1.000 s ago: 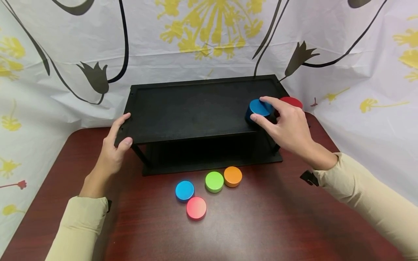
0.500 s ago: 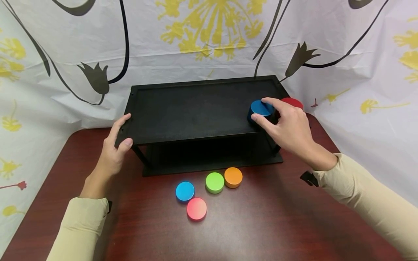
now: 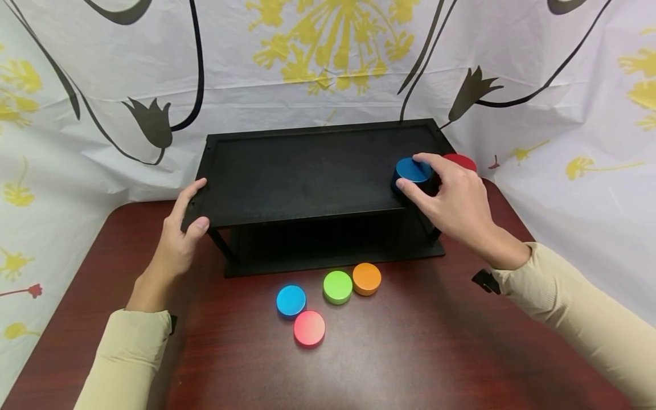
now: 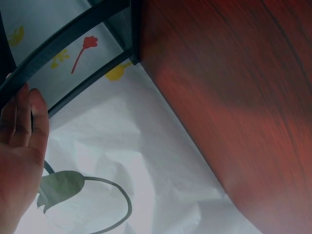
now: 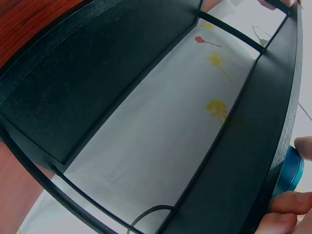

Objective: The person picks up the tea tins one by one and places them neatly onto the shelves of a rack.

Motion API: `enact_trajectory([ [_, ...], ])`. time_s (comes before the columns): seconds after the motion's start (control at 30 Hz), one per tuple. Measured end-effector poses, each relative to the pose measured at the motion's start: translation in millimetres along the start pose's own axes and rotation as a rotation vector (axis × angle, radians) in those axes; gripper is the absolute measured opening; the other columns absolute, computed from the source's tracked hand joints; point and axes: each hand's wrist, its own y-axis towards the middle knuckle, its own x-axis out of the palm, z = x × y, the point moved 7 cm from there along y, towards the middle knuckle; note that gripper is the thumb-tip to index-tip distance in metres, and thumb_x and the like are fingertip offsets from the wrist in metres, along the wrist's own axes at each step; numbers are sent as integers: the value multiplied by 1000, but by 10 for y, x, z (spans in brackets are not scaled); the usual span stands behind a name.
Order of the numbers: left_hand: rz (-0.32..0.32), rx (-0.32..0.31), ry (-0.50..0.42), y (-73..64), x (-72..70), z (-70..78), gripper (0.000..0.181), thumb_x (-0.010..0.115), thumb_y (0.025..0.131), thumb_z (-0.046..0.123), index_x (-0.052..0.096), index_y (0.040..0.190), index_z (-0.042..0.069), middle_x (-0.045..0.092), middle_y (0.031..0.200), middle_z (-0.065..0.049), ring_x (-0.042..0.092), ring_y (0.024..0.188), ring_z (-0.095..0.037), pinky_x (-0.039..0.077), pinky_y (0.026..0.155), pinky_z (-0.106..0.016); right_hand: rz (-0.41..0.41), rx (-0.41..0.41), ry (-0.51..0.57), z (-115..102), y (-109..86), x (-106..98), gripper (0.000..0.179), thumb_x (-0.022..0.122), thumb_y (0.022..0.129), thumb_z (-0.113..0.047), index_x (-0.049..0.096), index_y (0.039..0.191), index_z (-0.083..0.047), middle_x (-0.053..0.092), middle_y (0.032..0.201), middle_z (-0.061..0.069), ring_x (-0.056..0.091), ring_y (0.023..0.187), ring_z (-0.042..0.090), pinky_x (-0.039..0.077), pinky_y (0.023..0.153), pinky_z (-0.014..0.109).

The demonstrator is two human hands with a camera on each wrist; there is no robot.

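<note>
My right hand (image 3: 456,196) holds a blue round cylinder (image 3: 413,171) between thumb and fingers, on the right part of the black shelf's top (image 3: 307,176). In the right wrist view, fingertips (image 5: 287,207) touch the side of the blue cylinder (image 5: 292,170) beyond the shelf's edge. A red round piece (image 3: 461,162) shows partly behind my right hand; its lower part is hidden. My left hand (image 3: 174,239) rests on the shelf's left front corner, thumb and index finger spread. Extended fingers (image 4: 36,119) lie against the shelf's side in the left wrist view.
In front of the shelf on the dark red table (image 3: 389,353) lie a blue disc (image 3: 291,300), a pink-red disc (image 3: 310,328), a green disc (image 3: 337,286) and an orange disc (image 3: 367,278). A lower shelf board (image 3: 333,259) sits under the top. A patterned white cloth (image 3: 307,102) hangs behind.
The blue cylinder has shifted slightly to the right on the shelf top, with my right hand on it. My left hand and the discs on the table stay in place.
</note>
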Motion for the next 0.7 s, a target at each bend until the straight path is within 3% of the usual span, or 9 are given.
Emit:
enact_trajectory([
  [0.37, -1, -9, 7, -1, 0, -12, 62, 48, 92, 15, 39, 153, 17, 40, 153, -11, 41, 134, -10, 28, 106, -21, 2, -2, 12, 5, -6, 9, 52, 74, 87, -37, 65, 130, -9, 65, 86, 11, 49, 68, 22, 36, 61, 38],
  [0.7, 2, -22, -1, -4, -3, -17, 63, 49, 91, 15, 39, 153, 17, 41, 153, -11, 41, 134, -11, 28, 106, -21, 217, -148, 118, -161, -124, -147, 53, 79, 81, -30, 66, 126, -5, 66, 118, 12, 48, 72, 21, 33, 64, 27],
])
